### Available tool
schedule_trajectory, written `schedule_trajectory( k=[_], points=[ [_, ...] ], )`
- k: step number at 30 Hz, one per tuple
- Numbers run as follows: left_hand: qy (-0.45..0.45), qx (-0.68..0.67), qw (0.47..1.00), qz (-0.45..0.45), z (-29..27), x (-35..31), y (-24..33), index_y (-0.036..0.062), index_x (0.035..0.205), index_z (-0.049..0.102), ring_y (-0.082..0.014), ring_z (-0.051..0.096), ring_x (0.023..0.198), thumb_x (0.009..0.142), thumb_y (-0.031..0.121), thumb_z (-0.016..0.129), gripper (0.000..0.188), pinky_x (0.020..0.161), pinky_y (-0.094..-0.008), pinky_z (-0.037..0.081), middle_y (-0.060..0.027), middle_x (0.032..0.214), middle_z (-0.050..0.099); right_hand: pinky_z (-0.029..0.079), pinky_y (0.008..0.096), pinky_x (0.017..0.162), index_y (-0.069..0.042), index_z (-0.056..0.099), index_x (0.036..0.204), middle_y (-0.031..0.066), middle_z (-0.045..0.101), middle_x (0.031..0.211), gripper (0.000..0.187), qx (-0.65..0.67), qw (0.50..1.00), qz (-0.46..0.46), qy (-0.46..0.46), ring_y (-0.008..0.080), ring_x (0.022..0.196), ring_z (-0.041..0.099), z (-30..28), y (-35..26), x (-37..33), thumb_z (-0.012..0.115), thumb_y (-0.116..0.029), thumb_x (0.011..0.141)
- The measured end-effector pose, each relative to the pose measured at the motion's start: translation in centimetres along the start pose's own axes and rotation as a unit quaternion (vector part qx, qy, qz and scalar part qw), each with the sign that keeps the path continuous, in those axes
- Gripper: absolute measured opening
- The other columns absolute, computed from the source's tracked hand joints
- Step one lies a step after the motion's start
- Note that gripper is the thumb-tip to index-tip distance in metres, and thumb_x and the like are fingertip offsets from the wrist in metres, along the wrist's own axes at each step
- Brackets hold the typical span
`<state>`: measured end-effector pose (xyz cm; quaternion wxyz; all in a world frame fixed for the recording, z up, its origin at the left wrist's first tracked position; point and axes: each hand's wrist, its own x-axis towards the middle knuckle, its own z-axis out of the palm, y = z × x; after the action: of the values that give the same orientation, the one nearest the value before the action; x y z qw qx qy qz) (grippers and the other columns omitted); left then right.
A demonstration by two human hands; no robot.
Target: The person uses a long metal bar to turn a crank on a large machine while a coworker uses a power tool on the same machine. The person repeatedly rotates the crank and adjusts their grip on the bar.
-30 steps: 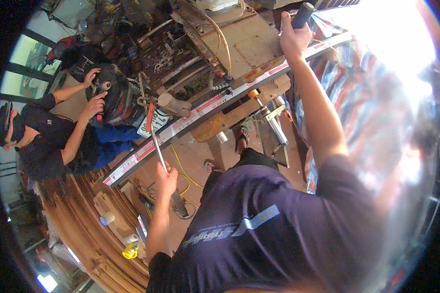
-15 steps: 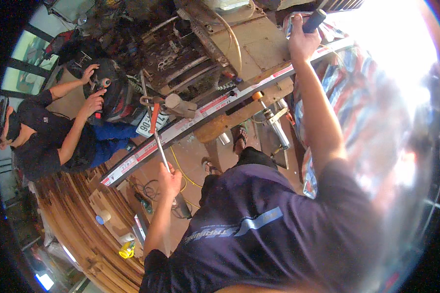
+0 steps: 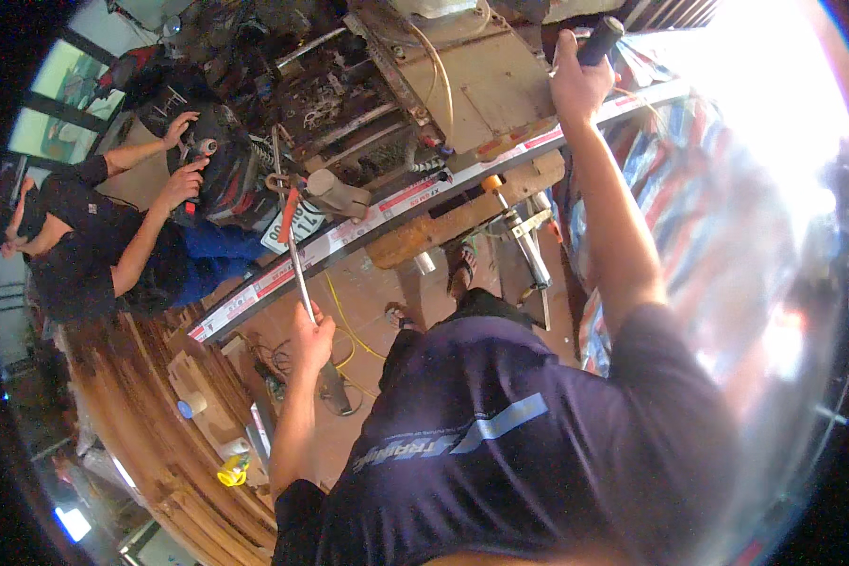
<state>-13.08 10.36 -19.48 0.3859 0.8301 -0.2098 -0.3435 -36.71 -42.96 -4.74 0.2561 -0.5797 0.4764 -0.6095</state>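
A long dark profile (image 3: 401, 203) with white and red labelled film lies slantwise along the bench front. My left hand (image 3: 312, 340) is closed around the lower end of a thin metal bar (image 3: 298, 269) with an orange fitting (image 3: 289, 217); this bar crosses the profile near its left part. Beside the fitting is a grey cylindrical metal part (image 3: 335, 191). My right hand (image 3: 580, 83), at the far right of the profile, is closed around a dark cylindrical handle (image 3: 601, 41). What that handle joins to is hidden by the hand.
A greasy machine (image 3: 462, 85) stands behind the profile. Under it, a wooden beam (image 3: 415, 243) carries a silver clamp-like tool (image 3: 528, 250). Long wooden strips (image 3: 132, 424) are stacked at left. A co-worker (image 3: 94, 217) handles a tool there. Striped sheeting (image 3: 670, 217) hangs at right.
My left hand has shifted slightly left and up, still on the bar, which now stands more upright. My right hand keeps hold of the dark handle. The view has shifted slightly.
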Motion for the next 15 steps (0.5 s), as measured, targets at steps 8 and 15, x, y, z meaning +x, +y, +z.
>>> schedule_trajectory(
  k=[8, 15],
  points=[
    [-0.002, 0.006, 0.999, -0.047, 0.1, 0.6, -1.0, 0.0060, 0.115, 0.051, -0.0135, 0.059, 0.071, 0.093, 0.008, 0.072, 0.030, 0.063, -0.0340, 0.050, -0.0041, 0.088, 0.058, 0.055, 0.0392, 0.081, 0.002, 0.077, 0.098, 0.0113, 0.078, 0.085, 0.043, 0.004, 0.997, -0.064, 0.047, 0.0235, 0.079, 0.071, 1.0, 1.6, 0.5, 0.085, -0.040, 0.098],
    [0.113, 0.066, 0.966, 0.224, -3.4, -3.2, -0.1, 0.0060, 0.144, 0.057, -0.0354, 0.062, 0.129, 0.084, 0.025, 0.091, 0.072, 0.105, -0.0485, 0.052, -0.0191, 0.146, 0.057, 0.057, 0.0409, 0.079, 0.000, 0.080, 0.102, 0.0110, 0.080, 0.087, 0.041, -0.046, 0.997, -0.062, 0.015, 0.0241, 0.081, 0.074, 0.7, 2.9, 1.0, 0.082, -0.041, 0.100]
  ],
)
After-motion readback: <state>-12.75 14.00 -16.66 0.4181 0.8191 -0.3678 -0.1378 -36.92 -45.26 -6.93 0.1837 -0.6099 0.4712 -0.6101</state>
